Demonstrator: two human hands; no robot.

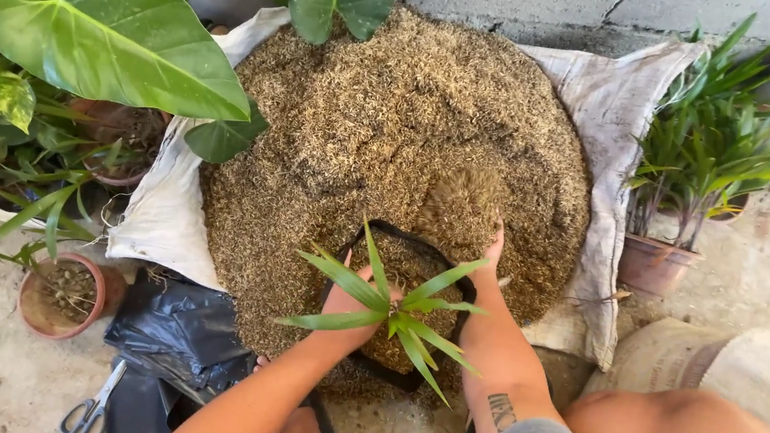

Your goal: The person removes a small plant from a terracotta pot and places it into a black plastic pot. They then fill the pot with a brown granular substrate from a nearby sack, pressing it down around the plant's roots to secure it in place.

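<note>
The left hand (350,302) cups one side of a soft black plastic pot bag (415,294), low in the middle of the frame. The right hand (489,259) cups the other side, fingers loosely open in the big heap of dry brown husk (397,120). A small green spiky plant (393,313) stands in the bag, between both hands.

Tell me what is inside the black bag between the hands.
The black bag holds brown husk-like filling and a small green plant, steadied by the left hand and right hand. The roots and bag bottom are covered.
</note>
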